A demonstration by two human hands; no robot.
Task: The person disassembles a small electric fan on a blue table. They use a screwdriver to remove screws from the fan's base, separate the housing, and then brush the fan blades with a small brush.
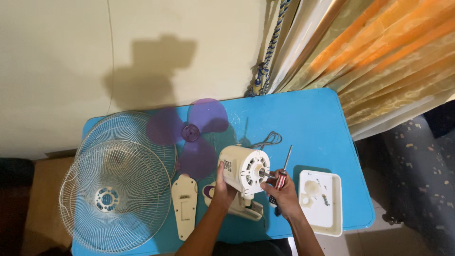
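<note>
- Left hand [222,188] grips the cream fan motor housing [242,169], held upright at the table's [308,123] near edge.
- Right hand [283,193] is closed on a red-handled screwdriver [283,174], fingers at the motor shaft [266,174].
- Judged step: motor teardown; next move needs the tip seated on a screw.
- White tray [321,203] beside it holds a cap and small hardware.
- Farther: cream cover [184,205], purple blade [190,135], wire grilles [116,182].

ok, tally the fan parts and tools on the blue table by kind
Wire guards: 2
Purple blade: 1
Motor unit, held by left hand: 1
Cream cover: 1
Screwdriver, in right hand: 1
White tray: 1
Total: 7
</note>
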